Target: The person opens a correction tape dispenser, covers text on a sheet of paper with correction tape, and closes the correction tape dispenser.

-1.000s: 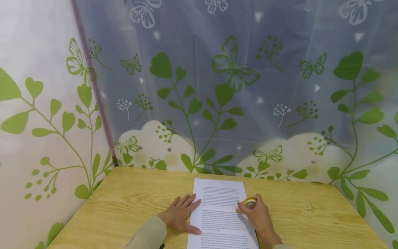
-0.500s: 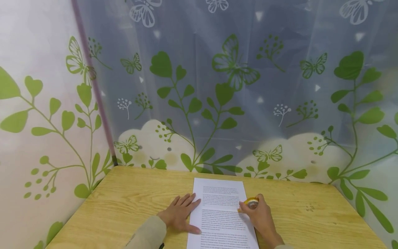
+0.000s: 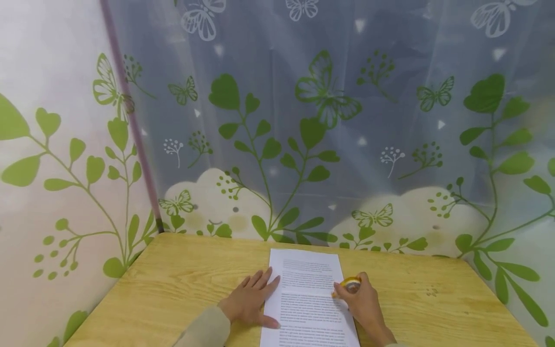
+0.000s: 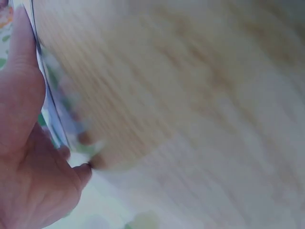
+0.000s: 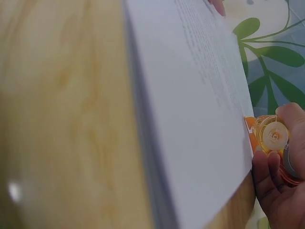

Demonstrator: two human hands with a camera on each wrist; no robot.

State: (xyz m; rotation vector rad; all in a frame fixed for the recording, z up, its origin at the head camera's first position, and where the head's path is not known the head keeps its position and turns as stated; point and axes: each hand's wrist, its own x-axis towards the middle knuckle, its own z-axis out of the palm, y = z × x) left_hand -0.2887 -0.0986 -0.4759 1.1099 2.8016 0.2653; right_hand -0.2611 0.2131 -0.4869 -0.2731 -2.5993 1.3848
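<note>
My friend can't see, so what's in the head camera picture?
A person's right grip holds what looks like an orange tape dispenser at the right edge of a printed page; the left grip rests, spread, on its left edge. A wooden table lies beneath, a leafy backdrop behind.

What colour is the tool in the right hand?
The tool is orange with a pale disc, clearest in right wrist view.
</note>
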